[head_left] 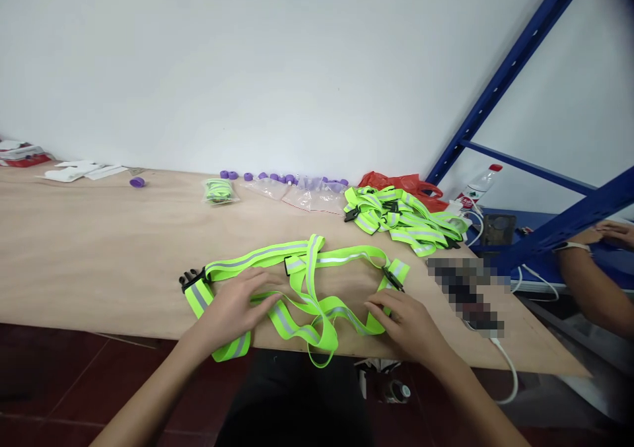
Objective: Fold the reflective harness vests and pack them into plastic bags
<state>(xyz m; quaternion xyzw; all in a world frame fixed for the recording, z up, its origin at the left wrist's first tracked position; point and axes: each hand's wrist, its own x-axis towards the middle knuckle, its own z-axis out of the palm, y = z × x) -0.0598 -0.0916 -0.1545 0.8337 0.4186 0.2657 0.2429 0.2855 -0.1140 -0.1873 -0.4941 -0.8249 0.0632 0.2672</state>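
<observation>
A neon yellow-green strap harness (267,255) with grey stripes lies loosely spread at the front edge of the wooden table, one loop drooping over the edge. Its black buckle (192,279) is at the left end, and a black slider (393,278) sits at the right. My left hand (240,305) rests on the left part of the straps, fingers apart, gripping nothing. Over the right end, my right hand (401,318) touches the strap beside the slider with its fingers spread. Behind the harness is a heap of similar straps (406,219).
Farther back are a bagged strap (219,191), clear plastic bags (314,195), purple rolls (137,182), white papers (74,170) and a red bag (401,184). At right stand a bottle (478,186), a blue rack (510,70) and another person's arm (594,285). A pixelated item (465,295) has a cable.
</observation>
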